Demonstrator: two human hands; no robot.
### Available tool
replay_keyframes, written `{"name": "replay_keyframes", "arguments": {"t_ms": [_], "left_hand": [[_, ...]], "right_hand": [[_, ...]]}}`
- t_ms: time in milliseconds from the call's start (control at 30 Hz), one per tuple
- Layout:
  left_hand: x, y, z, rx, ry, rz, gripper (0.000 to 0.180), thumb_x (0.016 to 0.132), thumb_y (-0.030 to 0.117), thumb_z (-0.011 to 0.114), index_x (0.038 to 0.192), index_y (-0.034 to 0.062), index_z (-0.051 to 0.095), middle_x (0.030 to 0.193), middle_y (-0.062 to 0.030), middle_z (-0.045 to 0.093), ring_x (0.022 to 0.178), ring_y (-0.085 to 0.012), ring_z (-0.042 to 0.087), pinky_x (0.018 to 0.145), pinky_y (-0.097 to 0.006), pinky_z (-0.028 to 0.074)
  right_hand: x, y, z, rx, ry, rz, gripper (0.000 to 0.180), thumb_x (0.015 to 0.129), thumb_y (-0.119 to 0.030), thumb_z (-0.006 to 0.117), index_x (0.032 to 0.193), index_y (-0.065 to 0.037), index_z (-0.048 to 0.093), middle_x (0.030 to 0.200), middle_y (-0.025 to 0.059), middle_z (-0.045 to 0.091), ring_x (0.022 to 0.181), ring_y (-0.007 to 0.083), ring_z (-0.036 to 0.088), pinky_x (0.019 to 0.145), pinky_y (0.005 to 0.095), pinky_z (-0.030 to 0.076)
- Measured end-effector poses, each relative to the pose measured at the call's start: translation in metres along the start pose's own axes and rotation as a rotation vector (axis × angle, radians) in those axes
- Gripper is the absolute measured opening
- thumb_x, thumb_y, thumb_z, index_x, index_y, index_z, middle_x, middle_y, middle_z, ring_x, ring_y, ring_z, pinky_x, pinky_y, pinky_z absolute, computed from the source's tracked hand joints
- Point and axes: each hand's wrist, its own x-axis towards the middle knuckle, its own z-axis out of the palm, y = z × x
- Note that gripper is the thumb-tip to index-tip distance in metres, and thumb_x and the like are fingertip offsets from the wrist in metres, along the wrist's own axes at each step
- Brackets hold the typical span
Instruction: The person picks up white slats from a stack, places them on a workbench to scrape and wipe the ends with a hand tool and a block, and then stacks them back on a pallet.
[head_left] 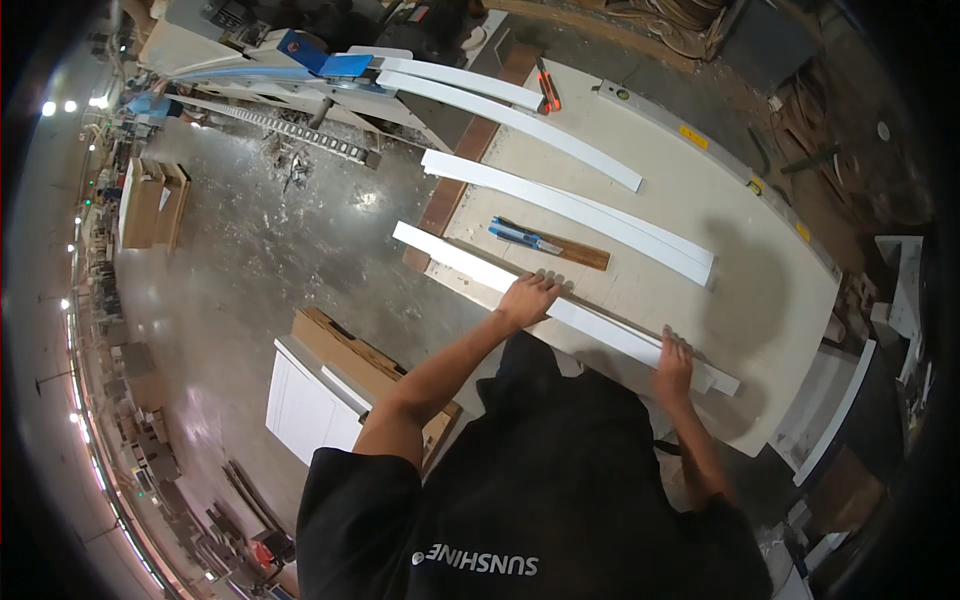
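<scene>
Here, in the head view, both hands press flat on a long white strip point(570, 312) lying along the near edge of the desk point(760, 300). The left hand point(527, 298) rests open, fingers spread, near the strip's middle; the right hand point(673, 365) lies open near its far end, gripping nothing. The strip appears merely steadied; no cutting or fixing is evident yet. Further back lie a blue utility knife point(525, 237) on a brown wood strip point(565, 249), then three more white strips point(580, 212), unhandled. An orange tool point(547, 90) sits far off. Nothing obstructs the hands.
</scene>
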Motion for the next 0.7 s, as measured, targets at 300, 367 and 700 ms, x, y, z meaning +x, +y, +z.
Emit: {"name": "replay_keyframes", "arguments": {"t_ms": [300, 367, 700], "left_hand": [[0.006, -0.001, 0.007, 0.023, -0.106, 0.0, 0.046, 0.091, 0.014, 0.066, 0.136, 0.0117, 0.063, 0.126, -0.0093, 0.073, 0.121, -0.0283, 0.069, 0.108, -0.045, 0.05], [0.004, -0.004, 0.011, 0.011, -0.086, 0.009, 0.052, 0.089, 0.012, 0.066, 0.141, 0.012, 0.062, 0.128, -0.0085, 0.072, 0.122, -0.0274, 0.068, 0.11, -0.045, 0.048], [-0.045, -0.095, 0.005, -0.071, 0.399, -0.093, 0.088, 0.09, 0.054, 0.079, 0.152, -0.0014, 0.052, 0.148, -0.0257, 0.057, 0.14, -0.0457, 0.05, 0.119, -0.066, 0.034]], "right_hand": [[-0.005, 0.007, 0.0, 0.042, -0.046, -0.001, 0.06, 0.076, -0.006, 0.086, 0.131, -0.008, 0.063, 0.12, 0.0147, 0.069, 0.114, 0.0394, 0.066, 0.1, 0.0478, 0.053], [-0.002, 0.003, -0.004, 0.053, -0.054, 0.015, 0.059, 0.076, -0.006, 0.086, 0.131, -0.008, 0.063, 0.12, 0.015, 0.069, 0.113, 0.0395, 0.066, 0.099, 0.0482, 0.053], [-0.031, 0.055, -0.007, 0.108, 0.12, 0.284, 0.105, 0.075, -0.045, 0.095, 0.156, 0.0, 0.046, 0.157, 0.0218, 0.049, 0.151, 0.0395, 0.04, 0.127, 0.0551, 0.026]]}}
